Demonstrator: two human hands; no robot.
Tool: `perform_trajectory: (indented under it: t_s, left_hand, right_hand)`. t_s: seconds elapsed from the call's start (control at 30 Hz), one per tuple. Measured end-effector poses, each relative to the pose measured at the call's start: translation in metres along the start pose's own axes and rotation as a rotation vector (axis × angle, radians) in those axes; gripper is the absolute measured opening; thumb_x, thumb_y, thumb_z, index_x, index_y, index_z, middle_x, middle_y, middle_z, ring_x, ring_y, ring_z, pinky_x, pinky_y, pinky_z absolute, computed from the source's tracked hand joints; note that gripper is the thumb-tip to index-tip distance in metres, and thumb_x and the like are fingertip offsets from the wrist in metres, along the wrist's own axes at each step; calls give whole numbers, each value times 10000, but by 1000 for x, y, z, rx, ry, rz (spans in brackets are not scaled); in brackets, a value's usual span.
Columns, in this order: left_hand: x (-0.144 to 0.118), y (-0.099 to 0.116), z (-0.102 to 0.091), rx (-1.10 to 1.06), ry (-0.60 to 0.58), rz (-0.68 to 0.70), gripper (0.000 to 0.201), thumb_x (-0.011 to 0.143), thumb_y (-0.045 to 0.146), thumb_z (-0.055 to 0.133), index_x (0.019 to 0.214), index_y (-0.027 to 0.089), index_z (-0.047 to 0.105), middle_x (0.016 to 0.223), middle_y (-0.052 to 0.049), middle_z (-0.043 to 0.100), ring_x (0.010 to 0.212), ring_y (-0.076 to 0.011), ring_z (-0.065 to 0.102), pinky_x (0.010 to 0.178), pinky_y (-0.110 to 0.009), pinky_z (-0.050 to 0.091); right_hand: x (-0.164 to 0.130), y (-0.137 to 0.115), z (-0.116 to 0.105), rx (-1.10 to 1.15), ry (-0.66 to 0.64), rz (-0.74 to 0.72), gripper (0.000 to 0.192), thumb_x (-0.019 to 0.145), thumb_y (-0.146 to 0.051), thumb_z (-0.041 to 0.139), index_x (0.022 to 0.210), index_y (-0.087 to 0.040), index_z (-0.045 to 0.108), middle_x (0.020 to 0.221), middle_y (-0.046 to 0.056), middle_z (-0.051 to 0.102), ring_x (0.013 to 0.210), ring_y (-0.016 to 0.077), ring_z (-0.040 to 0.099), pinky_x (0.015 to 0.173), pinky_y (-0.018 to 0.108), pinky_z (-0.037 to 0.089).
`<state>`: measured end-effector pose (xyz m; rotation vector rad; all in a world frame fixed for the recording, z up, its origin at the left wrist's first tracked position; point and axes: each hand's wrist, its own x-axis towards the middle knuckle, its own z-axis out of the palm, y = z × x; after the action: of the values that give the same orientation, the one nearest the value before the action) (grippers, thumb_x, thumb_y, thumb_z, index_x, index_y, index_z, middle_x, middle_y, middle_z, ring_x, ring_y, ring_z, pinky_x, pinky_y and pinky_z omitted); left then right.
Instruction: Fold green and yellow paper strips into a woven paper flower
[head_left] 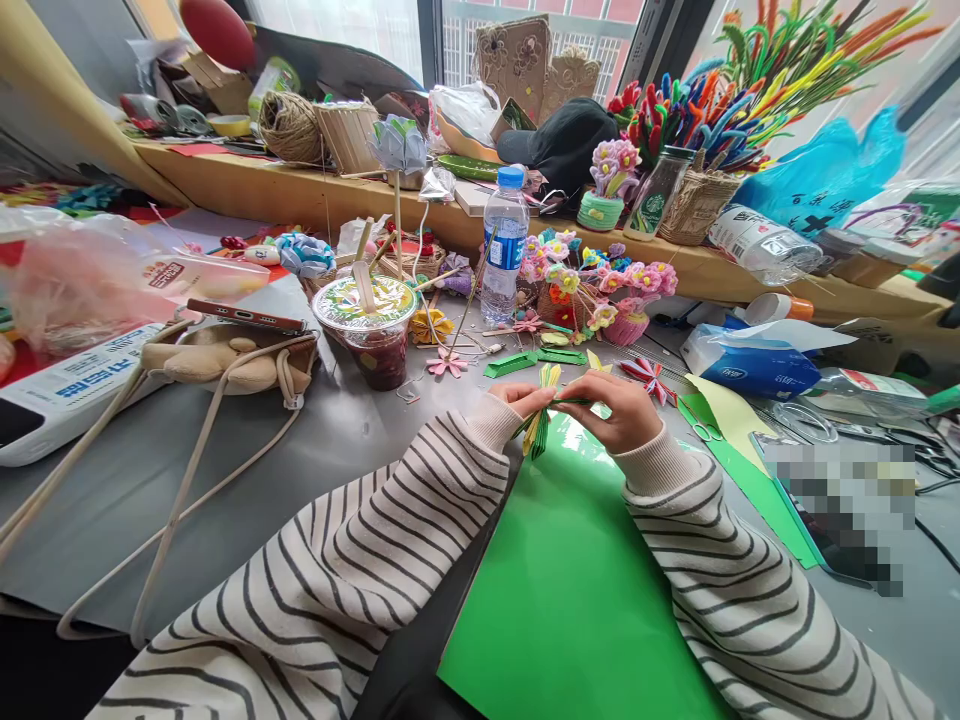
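My left hand pinches a pleated bundle of yellow and green folded paper at its middle. My right hand grips a green strip or stem that runs across the bundle, fingers curled around it. Both hands meet just above the far edge of a large green paper sheet lying on the grey table. Striped sleeves cover both forearms.
A lidded drink cup and a water bottle stand beyond my hands. Paper flowers in small baskets, folded green pieces, a tissue pack, scissors, a phone on a plush bag, and a cluttered wooden ledge.
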<state>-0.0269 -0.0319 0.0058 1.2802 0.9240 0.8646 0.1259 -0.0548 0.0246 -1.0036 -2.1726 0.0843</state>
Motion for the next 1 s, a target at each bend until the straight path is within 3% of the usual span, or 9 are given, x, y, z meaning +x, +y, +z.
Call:
perform_trajectory:
  t_s: [0.1, 0.23, 0.5, 0.67, 0.8, 0.9, 1.0]
  left_hand:
    - [2, 0, -3, 63, -49, 56, 301, 585, 416, 588, 549, 116, 583, 480, 12, 472, 469, -63, 391, 457, -210, 263]
    - [3, 3, -10, 134, -120, 32, 334, 600, 442, 567, 543, 114, 587, 483, 5, 494, 464, -66, 394, 456, -209, 273]
    - [7, 3, -22, 105, -349, -11, 323, 591, 451, 585, 625, 137, 654, 634, -26, 615, 606, -100, 517, 586, -192, 378]
    - [7, 3, -22, 77, -336, -86, 328, 579, 438, 603, 649, 119, 636, 612, -29, 611, 579, -89, 519, 581, -198, 382]
    - [6, 1, -19, -55, -293, -104, 389, 486, 366, 690, 746, 118, 540, 555, -3, 592, 531, -88, 530, 534, -205, 370]
    - [6, -2, -15, -104, -209, -97, 464, 423, 322, 727, 735, 140, 435, 431, 67, 516, 385, -44, 440, 428, -167, 288]
    - [5, -4, -13, -96, -206, -68, 473, 419, 334, 724, 691, 151, 383, 349, 117, 421, 313, -5, 305, 376, -149, 179]
  right_hand:
    - [-1, 2, -1, -59, -38, -27, 125, 741, -247, 518, 775, -164, 605, 660, 39, 594, 592, 111, 538, 540, 211, 426]
    - [0, 0, -3, -147, -12, -65, 175, 758, -269, 493, 710, -159, 620, 608, 38, 594, 558, 112, 535, 522, 209, 409]
    - [4, -3, -7, -87, -111, -133, 179, 785, -252, 449, 765, -160, 601, 641, 40, 580, 590, 108, 536, 551, 197, 420]
    - [4, -1, -10, -125, -214, -83, 189, 800, -244, 411, 810, -146, 572, 725, 64, 598, 668, 133, 551, 592, 225, 430]
    - [1, -6, -9, -246, -311, -11, 162, 788, -248, 436, 840, -153, 556, 798, 59, 620, 730, 157, 570, 612, 246, 421]
    - [0, -12, -5, -406, -339, 21, 236, 716, -361, 530, 802, -143, 563, 741, 62, 629, 685, 184, 582, 537, 254, 392]
    - [-1, -13, -2, -500, -311, 35, 256, 684, -405, 553, 732, -154, 575, 691, 50, 632, 641, 177, 584, 480, 240, 343]
